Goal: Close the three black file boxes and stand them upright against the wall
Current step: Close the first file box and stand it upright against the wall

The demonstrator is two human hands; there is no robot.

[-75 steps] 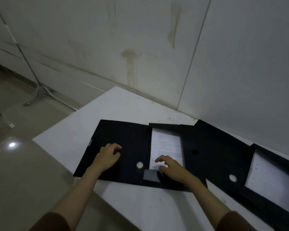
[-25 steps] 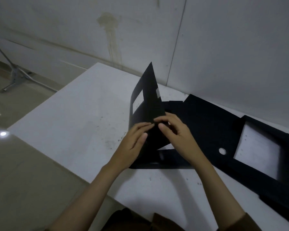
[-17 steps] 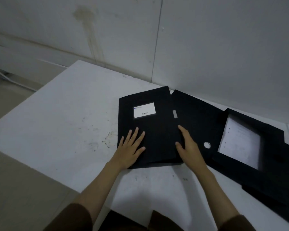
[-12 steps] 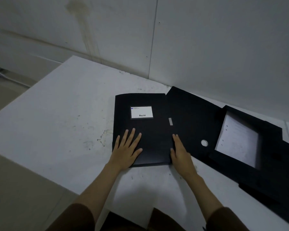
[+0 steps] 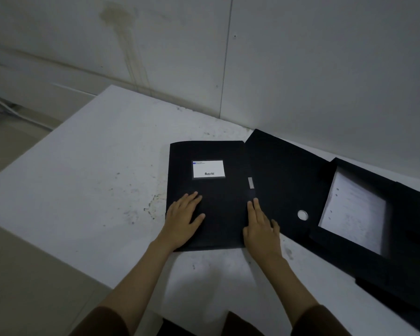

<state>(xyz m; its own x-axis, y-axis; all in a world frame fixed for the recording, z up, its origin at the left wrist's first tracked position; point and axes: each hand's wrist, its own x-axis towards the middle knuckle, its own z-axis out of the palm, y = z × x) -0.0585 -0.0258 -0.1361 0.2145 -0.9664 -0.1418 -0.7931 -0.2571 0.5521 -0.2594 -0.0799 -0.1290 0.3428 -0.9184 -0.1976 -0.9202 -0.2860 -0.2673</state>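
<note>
The left hand (image 5: pixel 183 220) is laid flat, fingers extended, on the closed file box (image 5: pixel 206 195) at frame centre. The right hand (image 5: pixel 260 226) is pressed open against its right edge. The box lies flat on the worktop (image 5: pixel 83 178), long axis toward the wall (image 5: pixel 301 57).

A closed file box (image 5: pixel 205 195) lies flat on the table (image 5: pixel 83 180), both hands resting on it; an open box (image 5: pixel 325 209) lies to its right, near the wall (image 5: pixel 301 69).

Closed box (image 5: pixel 206 195) flat on white surface (image 5: pixel 83 180), label (image 5: pixel 208 169) up. Left hand (image 5: pixel 182 220) flat on lid; right hand (image 5: pixel 260 226) at its right edge. Open box (image 5: pixel 289 180) beside it, paper (image 5: pixel 354 212) inside. Third box, possibly, at far right (image 5: pixel 412 275), dim.
</note>
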